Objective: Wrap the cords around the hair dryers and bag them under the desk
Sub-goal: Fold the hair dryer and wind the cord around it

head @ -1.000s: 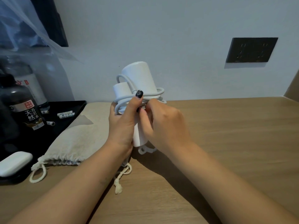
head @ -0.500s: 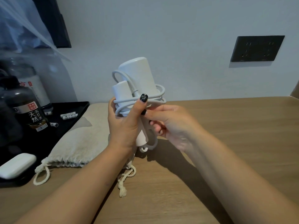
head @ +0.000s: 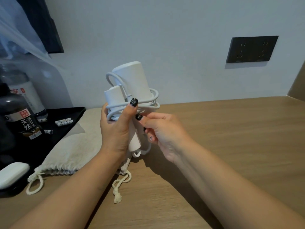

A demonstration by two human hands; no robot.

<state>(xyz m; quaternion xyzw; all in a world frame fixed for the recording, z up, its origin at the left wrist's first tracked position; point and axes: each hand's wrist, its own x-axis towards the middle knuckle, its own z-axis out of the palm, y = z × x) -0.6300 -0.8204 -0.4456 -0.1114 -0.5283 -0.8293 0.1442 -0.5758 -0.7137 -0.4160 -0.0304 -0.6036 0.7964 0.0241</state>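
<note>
White cord: the smooth white rubber cord [head: 132, 105] runs in coils round the hair dryer, pinned under the left thumb.
Left hand: the left hand [head: 115, 129] clenches the white plastic folded hair dryer [head: 130, 83], held upright above the desk.
Right hand: the right hand [head: 162, 129] pinches the cord's loose end just right of the coils (the plug itself I cannot make out).
Long axis: vertical, barrel up.
Bag: the cream cloth drawstring bag [head: 72, 147] lies flat on the light wooden desk [head: 231, 138], below and left of the grip, nearer the left hand.
</note>
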